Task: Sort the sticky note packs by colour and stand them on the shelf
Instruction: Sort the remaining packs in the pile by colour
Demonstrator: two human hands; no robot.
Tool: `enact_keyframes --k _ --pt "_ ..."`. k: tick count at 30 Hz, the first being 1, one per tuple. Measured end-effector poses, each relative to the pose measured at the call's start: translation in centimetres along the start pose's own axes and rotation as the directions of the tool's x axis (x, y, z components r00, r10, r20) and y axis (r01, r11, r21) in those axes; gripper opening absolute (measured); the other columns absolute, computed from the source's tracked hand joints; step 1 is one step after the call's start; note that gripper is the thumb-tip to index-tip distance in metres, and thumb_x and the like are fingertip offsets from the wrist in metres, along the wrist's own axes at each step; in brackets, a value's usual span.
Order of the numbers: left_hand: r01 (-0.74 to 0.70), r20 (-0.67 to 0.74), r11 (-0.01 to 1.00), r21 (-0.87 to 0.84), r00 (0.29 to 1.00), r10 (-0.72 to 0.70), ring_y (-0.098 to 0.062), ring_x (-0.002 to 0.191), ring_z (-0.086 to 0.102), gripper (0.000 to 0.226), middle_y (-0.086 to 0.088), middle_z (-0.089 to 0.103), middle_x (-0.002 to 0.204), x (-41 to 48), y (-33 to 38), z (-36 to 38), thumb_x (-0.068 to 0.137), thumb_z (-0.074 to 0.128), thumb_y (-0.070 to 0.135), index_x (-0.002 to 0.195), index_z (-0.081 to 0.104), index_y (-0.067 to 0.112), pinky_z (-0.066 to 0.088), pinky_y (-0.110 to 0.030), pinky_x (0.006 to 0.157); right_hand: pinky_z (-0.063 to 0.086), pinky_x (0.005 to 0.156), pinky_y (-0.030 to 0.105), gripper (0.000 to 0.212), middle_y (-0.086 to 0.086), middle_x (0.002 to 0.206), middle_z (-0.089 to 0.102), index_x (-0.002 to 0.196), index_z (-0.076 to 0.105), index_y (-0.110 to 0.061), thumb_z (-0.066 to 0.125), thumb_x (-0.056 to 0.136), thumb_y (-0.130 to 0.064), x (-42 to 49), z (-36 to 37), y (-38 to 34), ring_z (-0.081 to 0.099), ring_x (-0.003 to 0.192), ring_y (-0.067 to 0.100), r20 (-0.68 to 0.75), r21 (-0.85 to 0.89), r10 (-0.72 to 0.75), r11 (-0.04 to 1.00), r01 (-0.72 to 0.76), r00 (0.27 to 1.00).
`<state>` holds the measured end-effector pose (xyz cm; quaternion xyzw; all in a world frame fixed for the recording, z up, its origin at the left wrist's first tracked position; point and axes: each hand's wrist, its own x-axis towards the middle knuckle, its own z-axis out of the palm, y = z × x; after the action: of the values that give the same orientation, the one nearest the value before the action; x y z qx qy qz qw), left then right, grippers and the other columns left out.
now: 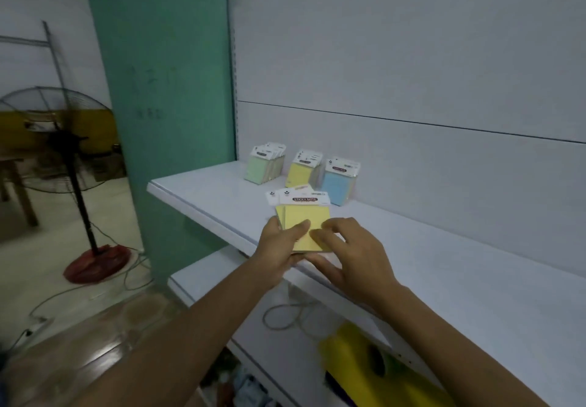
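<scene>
Several yellow sticky note packs [304, 216] with white header cards are fanned in a stack over the front edge of the white shelf [459, 264]. My left hand [279, 248] grips the stack from the left, thumb on top. My right hand [352, 257] touches the stack's right side, fingers on its face and thumb below. Against the shelf's back panel stand three groups: green packs [264, 165], yellow packs [302, 170] and blue packs [339, 180].
A green pillar [165, 89] bounds the shelf on the left. A standing fan [63, 140] on a red base is on the floor at left. A lower shelf [285, 327] carries a cord, with a yellow bag [380, 368] below right.
</scene>
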<state>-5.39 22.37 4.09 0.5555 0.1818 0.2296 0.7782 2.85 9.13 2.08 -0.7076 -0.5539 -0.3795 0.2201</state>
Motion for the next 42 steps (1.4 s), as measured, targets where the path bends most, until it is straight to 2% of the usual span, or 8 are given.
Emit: enact_keyframes --k 3,6,8,10,17,26,36,42 --pt "-0.069 -0.014 0.998 0.01 0.997 0.069 -0.025 0.096 0.065 0.035 -0.011 0.064 0.118 0.0 2.5 -6.3 0.089 0.06 0.01 0.122 0.05 0.013 0.057 -0.037 0.075 0.049 0.074 0.027 0.046 0.001 0.114 0.061 0.12 0.056 -0.018 0.052 0.087 -0.05 4.2 3.6 -4.0 0.058 0.098 0.016 -0.015 0.281 0.317 0.912 -0.3 0.948" --pt "-0.113 0.03 0.993 0.045 0.993 0.112 -0.021 0.093 0.066 0.034 -0.005 0.065 0.114 0.3 4.8 -12.2 0.088 0.06 0.01 0.12 0.051 0.018 0.057 -0.034 0.068 0.046 0.084 0.027 0.056 -0.004 0.12 0.055 0.132 0.042 -0.021 0.064 0.084 -0.041 9.0 6.5 -7.4 0.054 0.107 0.013 0.301 0.652 0.63 0.412 -0.636 0.716" --pt "-0.128 0.082 0.99 0.063 0.989 0.123 -0.021 0.092 0.067 0.036 -0.004 0.066 0.112 0.5 5.9 -15.7 0.087 0.061 0.01 0.12 0.052 0.022 0.057 -0.033 0.066 0.049 0.084 0.03 0.046 0.003 0.118 0.062 0.128 0.051 -0.017 0.062 0.087 -0.037 11.5 8.1 -9.0 0.06 0.109 0.02 0.602 0.716 0.456 0.055 -0.696 0.656" --pt "-0.141 0.127 0.986 0.093 0.983 0.129 -0.024 0.098 0.065 0.039 -0.005 0.064 0.116 0.9 6.6 -18.5 0.087 0.062 0.011 0.122 0.051 0.023 0.057 -0.037 0.071 0.054 0.076 0.029 0.028 0.005 0.109 0.069 0.118 0.061 -0.016 0.054 0.093 -0.028 12.8 9.3 -10.8 0.066 0.098 0.019 0.694 0.714 0.259 -0.127 -0.689 0.672" --pt "-0.127 0.209 0.961 0.246 0.975 0.075 -0.019 0.09 0.068 0.031 -0.006 0.068 0.109 4.4 7.0 -23.2 0.091 0.056 0.015 0.122 0.054 0.015 0.056 -0.031 0.071 0.054 0.089 0.044 0.027 0.018 0.103 0.071 0.104 0.065 0.001 0.066 0.086 -0.019 14.5 12.9 -12.5 0.068 0.093 0.03 0.671 0.693 0.414 -0.055 -0.719 0.615" --pt "-0.239 0.266 0.905 0.352 0.952 0.148 -0.014 0.093 0.065 0.012 0.005 0.066 0.105 14.7 6.6 -18.5 0.093 0.055 0.024 0.102 0.056 0.033 0.056 -0.023 0.063 0.057 0.075 0.034 0.018 0.007 0.101 0.069 0.096 0.063 -0.015 0.047 0.089 -0.01 16.6 15.2 -4.9 0.065 0.099 0.028 0.629 0.704 0.562 -0.119 -0.7 0.537" --pt "-0.198 0.204 0.873 0.446 0.972 0.116 -0.012 0.083 0.059 0.017 -0.001 0.06 0.1 26.7 8.2 -17.6 0.095 0.045 0.012 0.109 0.05 0.02 0.05 -0.026 0.066 0.054 0.066 0.031 0.011 0.008 0.087 0.061 0.082 0.056 -0.009 0.054 0.088 0.0 16.9 19.3 5.2 0.061 0.081 0.023 0.468 0.609 0.845 -0.094 -0.787 0.26" --pt "-0.198 0.236 0.912 0.359 0.965 0.117 -0.011 0.079 0.058 0.013 0.003 0.06 0.092 30.6 6.6 -15.6 0.093 0.049 0.009 0.103 0.052 0.016 0.048 -0.024 0.064 0.053 0.083 0.046 0.017 0.016 0.1 0.064 0.095 0.058 -0.007 0.061 0.08 0.002 16.0 21.7 7.2 0.062 0.093 0.031 0.258 0.394 0.927 0.156 -0.906 0.271"
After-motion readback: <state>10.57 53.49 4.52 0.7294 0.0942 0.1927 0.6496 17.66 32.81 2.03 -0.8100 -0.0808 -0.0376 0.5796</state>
